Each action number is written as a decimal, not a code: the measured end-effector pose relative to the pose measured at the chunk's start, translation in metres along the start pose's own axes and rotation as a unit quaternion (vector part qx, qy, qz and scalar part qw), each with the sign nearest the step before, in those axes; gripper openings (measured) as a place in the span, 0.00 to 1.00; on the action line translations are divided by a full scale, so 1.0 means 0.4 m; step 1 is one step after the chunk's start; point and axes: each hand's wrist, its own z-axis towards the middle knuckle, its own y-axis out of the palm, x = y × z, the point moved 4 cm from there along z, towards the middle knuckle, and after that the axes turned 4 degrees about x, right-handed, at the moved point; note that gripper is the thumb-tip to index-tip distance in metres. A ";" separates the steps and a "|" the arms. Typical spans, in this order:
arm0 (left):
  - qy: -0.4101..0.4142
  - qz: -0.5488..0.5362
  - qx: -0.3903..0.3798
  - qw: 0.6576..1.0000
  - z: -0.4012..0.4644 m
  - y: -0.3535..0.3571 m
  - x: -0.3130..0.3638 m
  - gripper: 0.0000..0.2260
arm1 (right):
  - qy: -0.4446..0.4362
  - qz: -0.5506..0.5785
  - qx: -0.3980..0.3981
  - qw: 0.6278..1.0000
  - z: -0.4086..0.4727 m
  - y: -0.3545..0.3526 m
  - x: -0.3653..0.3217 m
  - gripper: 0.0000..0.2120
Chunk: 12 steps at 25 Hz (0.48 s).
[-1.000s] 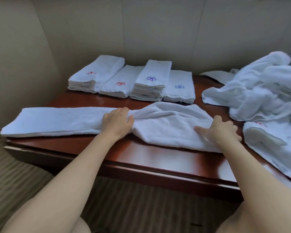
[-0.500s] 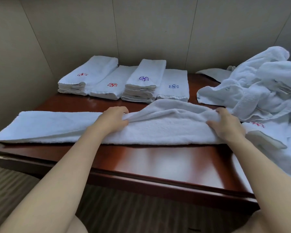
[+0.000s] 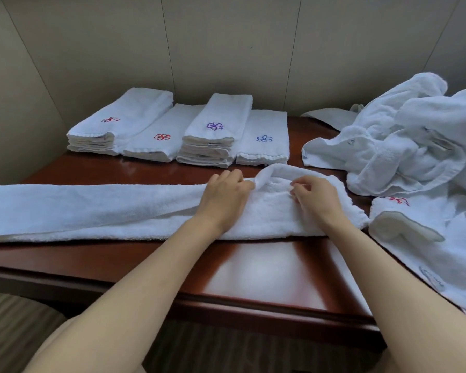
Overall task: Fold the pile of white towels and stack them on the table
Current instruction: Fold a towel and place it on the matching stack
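A long white towel (image 3: 92,208), folded into a strip, lies across the front of the dark wooden table (image 3: 253,278). Its right end is doubled back toward the middle. My left hand (image 3: 223,197) rests on the strip near its middle and holds the far edge of the fold. My right hand (image 3: 315,195) pinches the turned-over end just to the right of it. At the back stand several folded towels with flower emblems in four stacks (image 3: 215,130). A heap of unfolded white towels (image 3: 404,146) covers the table's right side.
Beige wall panels close in the table at the back and left. The table's front edge (image 3: 253,308) runs below my forearms, with striped carpet (image 3: 16,324) beneath it. One more towel (image 3: 425,243) hangs over the right front corner.
My right hand has carried the towel's right end leftward over the strip, and it now sits close to my left hand. The left hand has stayed near the middle.
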 end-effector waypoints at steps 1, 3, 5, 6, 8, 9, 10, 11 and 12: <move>0.046 -0.039 0.030 0.998 -0.006 -0.009 0.015 0.10 | 0.038 0.062 0.013 0.997 0.005 -0.006 0.008 0.10; 0.094 -0.125 0.018 0.987 -0.018 -0.030 0.038 0.11 | 0.118 0.197 0.037 0.973 0.013 -0.016 0.026 0.11; 0.068 -0.197 -0.068 0.976 -0.031 -0.040 0.050 0.10 | 0.170 0.291 0.029 0.941 0.019 -0.021 0.032 0.12; 0.055 -0.210 -0.115 0.969 -0.037 -0.036 0.051 0.10 | 0.179 0.320 0.020 0.930 0.024 -0.022 0.031 0.14; 0.050 -0.205 -0.176 0.962 -0.051 -0.023 0.058 0.10 | 0.165 0.288 0.010 0.943 0.023 -0.023 0.015 0.23; 0.047 -0.205 -0.185 0.960 -0.057 -0.018 0.061 0.10 | 0.138 0.206 0.013 0.969 0.017 -0.023 0.004 0.32; 0.040 -0.212 -0.182 0.960 -0.061 -0.015 0.062 0.10 | 0.095 0.103 0.005 0.990 0.009 -0.015 -0.006 0.38; 0.032 -0.219 -0.173 0.960 -0.063 -0.011 0.063 0.09 | 0.045 -0.003 -0.015 0.999 -0.003 0.001 -0.019 0.40; 0.024 -0.228 -0.165 0.959 -0.066 -0.011 0.064 0.08 | 0.002 -0.081 -0.043 0.996 -0.019 0.021 -0.033 0.38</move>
